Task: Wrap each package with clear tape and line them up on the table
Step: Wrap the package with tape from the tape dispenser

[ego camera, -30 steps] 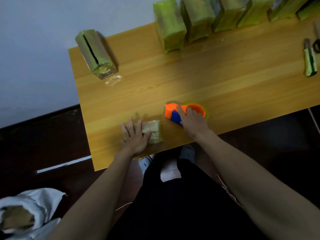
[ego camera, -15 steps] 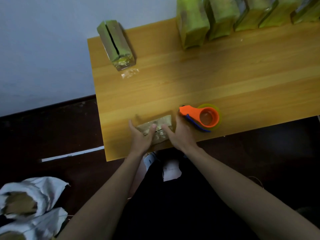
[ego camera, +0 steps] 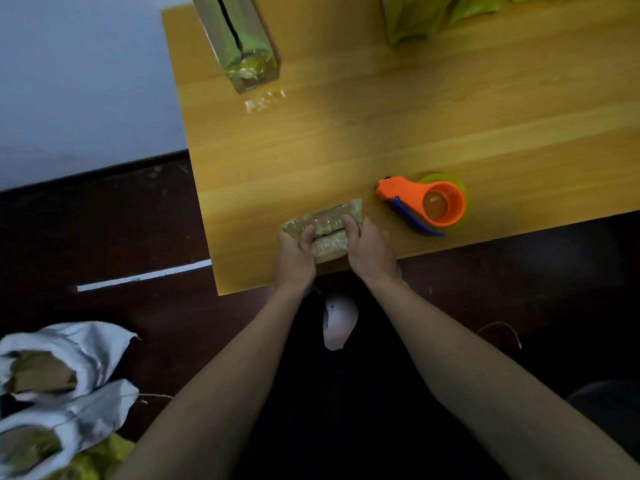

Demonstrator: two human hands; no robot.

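Note:
A small tan package [ego camera: 327, 225] wrapped in clear film sits at the near edge of the wooden table [ego camera: 381, 126]. My left hand [ego camera: 296, 259] grips its left end, thumb on top. My right hand [ego camera: 369, 249] grips its right end, thumb on top as well. An orange tape dispenser [ego camera: 424, 202] with a blue blade guard lies on the table just right of my right hand, untouched. A wrapped green package [ego camera: 239, 39] lies at the far left of the table. More green packages [ego camera: 433, 12] stand along the far edge.
A scrap of clear tape [ego camera: 265, 100] lies in front of the far-left package. On the dark floor at lower left sit white sacks [ego camera: 52, 393] with brownish contents. My legs and a white shoe [ego camera: 337, 322] are below the table edge.
My right hand let go of the tape dispenser and moved left onto the small package. Both hands now hold the package, turned and lifted slightly. The camera shifted left and down.

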